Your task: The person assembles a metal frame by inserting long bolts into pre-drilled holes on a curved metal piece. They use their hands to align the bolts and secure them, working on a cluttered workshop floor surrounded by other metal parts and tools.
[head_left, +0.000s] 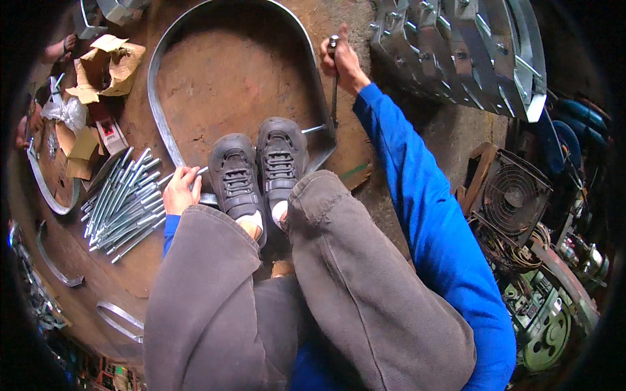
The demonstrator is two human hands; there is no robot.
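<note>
A large curved flat metal band (154,85) lies on the ground in front of my shoes, its two ends pointing toward me. At its left end, the fingers of my left hand (182,191) are pinched around a metal rod (203,171). A rod end (313,129) also shows beside the band's right end; my shoes hide whether it is the same rod. My right hand (342,60) is closed around the upper part of a long dark-handled wrench (334,98). The wrench's lower end reaches the band's right end, where its jaw or socket is unclear.
A pile of threaded rods (127,202) lies left of my left hand, with torn cardboard boxes (120,65) beyond. Assembled curved metal frames (456,52) stand at the far right. A fan grille (515,195) and green machine part (546,339) lie right. Another person's hand (62,49) shows far left.
</note>
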